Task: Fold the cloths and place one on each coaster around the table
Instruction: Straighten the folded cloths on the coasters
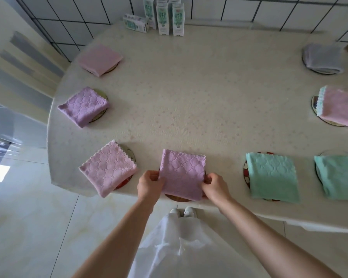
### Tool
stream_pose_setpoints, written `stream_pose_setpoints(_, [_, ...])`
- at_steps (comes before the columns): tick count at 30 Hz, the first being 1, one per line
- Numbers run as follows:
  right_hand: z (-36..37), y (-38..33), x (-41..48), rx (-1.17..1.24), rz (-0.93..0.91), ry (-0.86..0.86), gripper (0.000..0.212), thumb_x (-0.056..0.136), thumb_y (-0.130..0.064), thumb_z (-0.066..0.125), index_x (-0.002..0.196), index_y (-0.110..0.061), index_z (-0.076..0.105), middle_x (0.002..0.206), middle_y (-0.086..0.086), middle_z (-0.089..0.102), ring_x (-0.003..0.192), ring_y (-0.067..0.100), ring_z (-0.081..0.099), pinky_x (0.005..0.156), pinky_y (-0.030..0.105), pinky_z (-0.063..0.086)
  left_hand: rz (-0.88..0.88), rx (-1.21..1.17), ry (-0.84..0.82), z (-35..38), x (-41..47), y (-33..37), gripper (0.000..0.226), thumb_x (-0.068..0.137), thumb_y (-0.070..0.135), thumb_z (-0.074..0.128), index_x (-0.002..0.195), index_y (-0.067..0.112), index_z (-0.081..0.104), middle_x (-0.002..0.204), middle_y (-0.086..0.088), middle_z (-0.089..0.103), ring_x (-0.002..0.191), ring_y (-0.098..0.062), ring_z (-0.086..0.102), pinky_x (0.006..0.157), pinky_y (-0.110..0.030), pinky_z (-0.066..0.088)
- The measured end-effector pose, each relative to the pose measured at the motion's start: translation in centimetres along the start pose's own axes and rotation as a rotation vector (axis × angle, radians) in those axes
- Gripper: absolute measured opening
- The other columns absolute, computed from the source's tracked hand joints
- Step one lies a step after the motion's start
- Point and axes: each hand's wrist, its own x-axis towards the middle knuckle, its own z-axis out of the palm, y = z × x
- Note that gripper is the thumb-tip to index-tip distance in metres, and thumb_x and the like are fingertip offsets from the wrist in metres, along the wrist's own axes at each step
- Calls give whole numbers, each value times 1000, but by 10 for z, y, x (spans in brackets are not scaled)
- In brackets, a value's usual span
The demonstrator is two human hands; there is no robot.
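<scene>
At the lower centre of the frame we see the folded lilac quilted square cloth [182, 173] lying over a round dark-rimmed coaster [177, 198] at the near edge of the cream oval counter [189, 97]. The left grip [150, 184] pinches the cloth's left edge and the right grip [215, 187] pinches its right edge, with fingers curled round the fabric on both sides.

We judge this to be the placing step: the cloth is folded and is being squared up on its coaster, whose rim peeks out below the cloth's near edge.

Seven more folded cloths each cover a coaster:
- down the left side, a pale pink cloth [99, 59], a lilac textured cloth [83, 106] and a pink scalloped cloth [108, 169];
- at lower right, two mint green cloths [272, 177];
- at the right edge, a pink cloth with green trim [340, 106];
- at upper right, a grey cloth [322, 58].

We see no bare coaster, so this looks to us like the last placement. The next move calls for letting go on both sides without dragging the fabric, perhaps after drawing it slightly nearer to centre it.
</scene>
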Motion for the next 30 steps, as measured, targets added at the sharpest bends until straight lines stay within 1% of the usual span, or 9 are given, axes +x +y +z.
stream_pose_setpoints(4, [-6,2,0,-52,-41,20,17,85,-26,64,87,-10,60,83,4,65,79,22,59,62,28,37,20,84,34,1,-3,-6,17,79,19,68,96,17,68,88,2,69,85,-19,63,76,-30,51])
stream_pose_setpoints(6, [-8,4,-1,-94,-58,28,19,86,-28,64,87,-10,60,82,2,63,80,21,58,62,27,36,28,117,51,1,-3,-9,17,79,20,70,95,16,68,89,2,69,86,-20,62,78,-30,51])
stream_pose_setpoints(11, [-9,7,2,-128,-84,19,17,85,-27,65,88,-11,62,84,1,65,81,19,59,68,26,41,30,155,65,0,-6,-13,15,78,22,72,91,15,69,87,0,70,84,-20,62,69,-26,45])
stream_pose_setpoints(16, [-16,2,5,-184,-140,17,8,85,-22,62,88,-14,60,80,-3,61,79,18,57,66,24,37,27,153,68,-5,-9,-13,13,78,18,70,91,15,69,85,1,69,80,-18,60,66,-23,40])
stream_pose_setpoints(20, [-27,-10,8,-246,-276,65,7,86,-17,56,92,-14,58,90,0,61,84,18,58,76,32,47,14,86,84,-16,-8,-9,15,78,12,67,92,17,66,81,5,65,85,-20,60,70,-23,40])
stream_pose_setpoints(23, [-28,-27,9,-283,-372,70,11,89,-17,54,98,-12,57,97,3,58,87,20,57,78,32,47,31,-12,152,-35,-1,-5,20,77,8,67,96,15,67,85,1,67,83,-23,62,71,-26,45])
stream_pose_setpoints(26, [-16,-46,10,-296,-446,34,10,89,-15,54,97,-13,57,98,3,59,88,20,58,78,30,48,22,-52,253,-57,10,-5,19,77,10,66,93,21,66,90,-1,69,81,-24,63,70,-27,48])
stream_pose_setpoints(28, [-2,-61,9,-289,-478,-14,10,89,-15,54,98,-12,58,99,3,61,88,18,58,80,30,48,12,-67,292,-73,14,-7,18,79,14,66,95,22,65,90,3,67,81,-19,62,69,-27,47])
stream_pose_setpoints(30, [15,-77,6,-282,-492,-55,11,89,-15,54,99,-13,59,100,2,63,91,18,58,84,32,48,2,-82,318,-89,18,-9,20,81,11,62,99,18,64,89,5,65,75,-13,57,62,-23,43])
